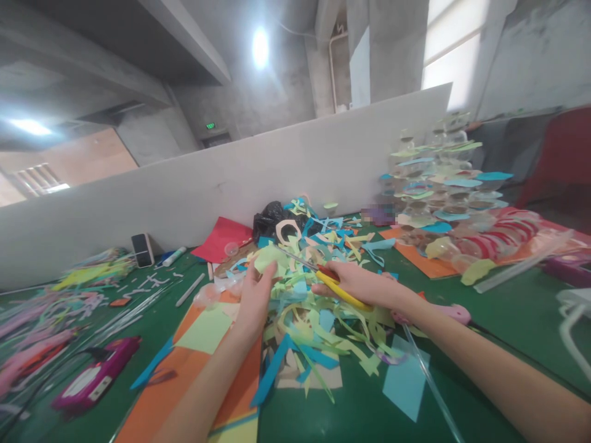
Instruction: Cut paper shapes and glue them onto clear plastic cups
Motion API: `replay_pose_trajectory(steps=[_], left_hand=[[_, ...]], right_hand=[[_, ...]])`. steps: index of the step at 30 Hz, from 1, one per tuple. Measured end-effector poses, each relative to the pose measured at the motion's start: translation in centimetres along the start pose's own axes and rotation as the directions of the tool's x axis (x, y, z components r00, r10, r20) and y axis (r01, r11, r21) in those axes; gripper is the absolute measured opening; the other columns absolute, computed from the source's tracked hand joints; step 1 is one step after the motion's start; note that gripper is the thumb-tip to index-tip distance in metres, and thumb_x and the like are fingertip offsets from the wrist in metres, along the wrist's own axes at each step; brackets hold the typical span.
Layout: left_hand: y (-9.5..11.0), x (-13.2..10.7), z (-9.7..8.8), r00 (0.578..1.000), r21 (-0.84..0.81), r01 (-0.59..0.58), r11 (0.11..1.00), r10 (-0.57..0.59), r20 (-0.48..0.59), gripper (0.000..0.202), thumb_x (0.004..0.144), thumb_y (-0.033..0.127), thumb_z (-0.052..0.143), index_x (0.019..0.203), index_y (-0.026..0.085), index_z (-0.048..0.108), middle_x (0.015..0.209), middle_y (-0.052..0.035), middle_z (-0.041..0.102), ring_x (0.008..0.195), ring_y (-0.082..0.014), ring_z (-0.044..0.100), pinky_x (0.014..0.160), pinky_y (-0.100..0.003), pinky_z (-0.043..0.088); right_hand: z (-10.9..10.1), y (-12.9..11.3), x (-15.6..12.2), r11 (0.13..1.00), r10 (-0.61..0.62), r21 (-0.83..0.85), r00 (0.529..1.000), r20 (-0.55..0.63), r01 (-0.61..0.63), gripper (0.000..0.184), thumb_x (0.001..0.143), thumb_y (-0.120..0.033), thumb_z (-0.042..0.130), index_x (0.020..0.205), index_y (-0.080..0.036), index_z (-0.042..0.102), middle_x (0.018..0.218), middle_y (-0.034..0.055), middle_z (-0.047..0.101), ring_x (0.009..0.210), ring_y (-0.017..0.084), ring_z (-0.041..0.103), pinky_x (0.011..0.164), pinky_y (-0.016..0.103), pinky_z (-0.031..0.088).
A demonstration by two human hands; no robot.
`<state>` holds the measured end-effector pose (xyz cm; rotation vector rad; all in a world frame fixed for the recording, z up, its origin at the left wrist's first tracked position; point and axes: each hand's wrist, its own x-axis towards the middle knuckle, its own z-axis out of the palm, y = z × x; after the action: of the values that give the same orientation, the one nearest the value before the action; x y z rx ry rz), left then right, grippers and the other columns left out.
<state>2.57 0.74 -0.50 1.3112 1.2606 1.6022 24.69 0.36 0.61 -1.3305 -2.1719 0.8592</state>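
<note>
A pale green paper piece (265,257) is pinched by the left hand (255,298) over the heap of coloured paper scraps (318,332). Yellow-handled scissors (341,293) are gripped by the right hand (364,284). The left fingertips could be nicked, being so near the blades. The green surface (508,320) is crowded with scraps, and a magenta plastic device (92,376) lies well apart.

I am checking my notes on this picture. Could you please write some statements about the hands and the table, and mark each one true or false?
1. The right hand holds scissors with a yellow handle. True.
2. The left hand grips a blue sheet. False: it grips a light green paper.
3. The table has a green top. True.
4. The paper scraps lie in a tidy stack. False: they lie in a loose, mixed heap.
</note>
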Motion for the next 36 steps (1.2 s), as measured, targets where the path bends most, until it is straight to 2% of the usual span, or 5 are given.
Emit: replay_pose_trajectory(steps=[6, 12, 17, 27, 36], left_hand=[[-0.32, 0.34, 0.03, 0.999, -0.071, 0.025, 0.997, -0.028, -0.041, 0.041, 0.081, 0.040, 0.068, 0.115, 0.021, 0.059, 0.119, -0.0070, 0.065, 0.099, -0.0183, 0.062, 0.084, -0.031, 0.055], [-0.32, 0.02, 0.40, 0.995, -0.117, 0.076, 0.990, -0.083, -0.056, 0.058, 0.081, 0.038, 0.070, 0.134, 0.025, 0.050, 0.122, -0.0076, 0.063, 0.105, -0.0199, 0.061, 0.084, -0.031, 0.055], [0.05, -0.30, 0.59, 0.993, -0.159, 0.092, 0.983, -0.102, -0.054, 0.065, 0.079, 0.035, 0.071, 0.138, 0.024, 0.047, 0.112, -0.0063, 0.063, 0.094, -0.0159, 0.061, 0.084, -0.031, 0.055], [-0.21, -0.06, 0.42, 0.993, -0.161, 0.103, 0.982, -0.110, -0.039, 0.061, 0.076, 0.038, 0.073, 0.132, 0.023, 0.054, 0.114, -0.0070, 0.061, 0.094, -0.0167, 0.063, 0.082, -0.030, 0.054], [-0.36, -0.03, 0.11, 0.984, -0.009, 0.138, 0.990, -0.138, -0.112, 0.081, 0.081, 0.045, 0.071, 0.150, 0.027, 0.033, 0.129, -0.0099, 0.058, 0.102, -0.0211, 0.065, 0.086, -0.030, 0.054]], right_hand=[[0.06, 0.20, 0.07, 1.000, -0.018, -0.003, 1.000, 0.023, 0.019, 0.057, 0.080, -0.075, 0.056, 0.095, -0.020, 0.052, 0.092, 0.0063, 0.066, 0.080, 0.024, 0.061, 0.065, 0.030, 0.043], [0.16, -0.07, 0.09, 1.000, -0.006, -0.011, 0.999, 0.042, 0.006, 0.057, 0.080, -0.073, 0.057, 0.097, -0.019, 0.051, 0.096, 0.0083, 0.065, 0.083, 0.025, 0.061, 0.069, 0.032, 0.044], [0.16, -0.12, 0.01, 1.000, 0.005, -0.019, 0.999, 0.035, -0.004, 0.053, 0.081, -0.070, 0.057, 0.095, -0.020, 0.051, 0.098, 0.0081, 0.064, 0.084, 0.025, 0.060, 0.070, 0.032, 0.043], [0.33, 0.17, 0.26, 0.999, 0.012, -0.051, 1.000, -0.017, -0.013, 0.054, 0.079, -0.071, 0.059, 0.094, -0.020, 0.050, 0.098, 0.0088, 0.065, 0.083, 0.025, 0.060, 0.069, 0.034, 0.043], [0.03, 0.18, 0.15, 0.998, 0.032, -0.055, 0.999, -0.029, -0.033, 0.052, 0.079, -0.071, 0.059, 0.090, -0.021, 0.048, 0.096, 0.0081, 0.063, 0.080, 0.024, 0.058, 0.066, 0.033, 0.040]])
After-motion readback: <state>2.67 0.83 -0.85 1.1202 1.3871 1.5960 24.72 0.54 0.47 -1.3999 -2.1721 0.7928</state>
